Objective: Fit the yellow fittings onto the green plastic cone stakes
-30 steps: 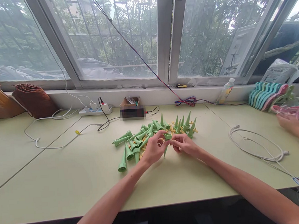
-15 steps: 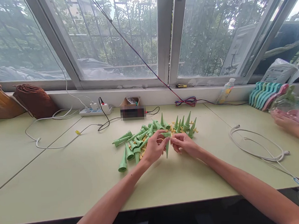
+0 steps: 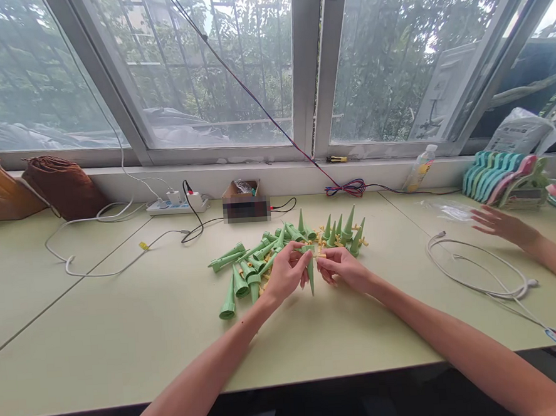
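My left hand point(image 3: 287, 271) is closed around the wide end of a green plastic watering spike point(image 3: 311, 280), whose tip points down. Facing it, my right hand point(image 3: 344, 268) pinches a small yellow valve point(image 3: 322, 256) close to the spike's side. Whether the two parts touch, I cannot tell. Left of my hands lies a pile of green spikes point(image 3: 241, 284) with yellow valves among them. Behind my right hand, several spikes point(image 3: 348, 224) stand tip up with yellow valves fitted to their sides.
At right, another person's open hand point(image 3: 508, 226) hovers over the table near a clear plastic wrapper point(image 3: 454, 211). Teal and pink hangers point(image 3: 486, 176), a bottle point(image 3: 421, 169) and a coiled white cable point(image 3: 480, 271) are nearby. A power strip point(image 3: 177, 206) and small box point(image 3: 244, 191) sit behind.
My right hand has drawn slightly away from the spike, and the yellow valve now shows in its fingers. The other person's hand has moved left, and a clear wrapper shows on the table.
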Available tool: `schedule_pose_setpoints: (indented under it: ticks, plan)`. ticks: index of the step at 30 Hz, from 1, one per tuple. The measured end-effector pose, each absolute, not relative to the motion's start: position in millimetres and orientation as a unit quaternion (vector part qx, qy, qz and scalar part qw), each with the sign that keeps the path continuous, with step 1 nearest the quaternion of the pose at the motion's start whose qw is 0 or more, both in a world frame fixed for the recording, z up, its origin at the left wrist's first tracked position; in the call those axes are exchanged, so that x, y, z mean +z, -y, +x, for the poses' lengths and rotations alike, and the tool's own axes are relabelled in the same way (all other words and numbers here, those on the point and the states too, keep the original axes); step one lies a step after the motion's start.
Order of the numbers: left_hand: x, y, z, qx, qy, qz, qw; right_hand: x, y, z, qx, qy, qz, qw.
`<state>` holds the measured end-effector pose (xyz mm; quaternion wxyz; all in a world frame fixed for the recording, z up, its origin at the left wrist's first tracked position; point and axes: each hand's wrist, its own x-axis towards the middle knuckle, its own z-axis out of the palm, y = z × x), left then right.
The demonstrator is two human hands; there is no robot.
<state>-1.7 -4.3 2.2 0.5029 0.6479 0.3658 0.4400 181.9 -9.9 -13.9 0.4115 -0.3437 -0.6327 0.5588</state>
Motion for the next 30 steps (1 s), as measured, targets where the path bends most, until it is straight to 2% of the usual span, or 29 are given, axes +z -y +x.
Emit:
schedule_pose_setpoints:
  ticks: [8,21,30]
  plan:
    - [3,4,-2,0.429,-0.364,0.627,0.539,-14,11,181,0.539,0.648,-0.348,0.411]
    - [1,2,-3,0.423,-0.37,0.633,0.532,-21,10,181,0.454,0.694,-0.356,0.431]
    - [-3,1,-4,0.424,-0.366,0.65,0.514,-24,8,182,0.481,0.683,-0.351,0.423]
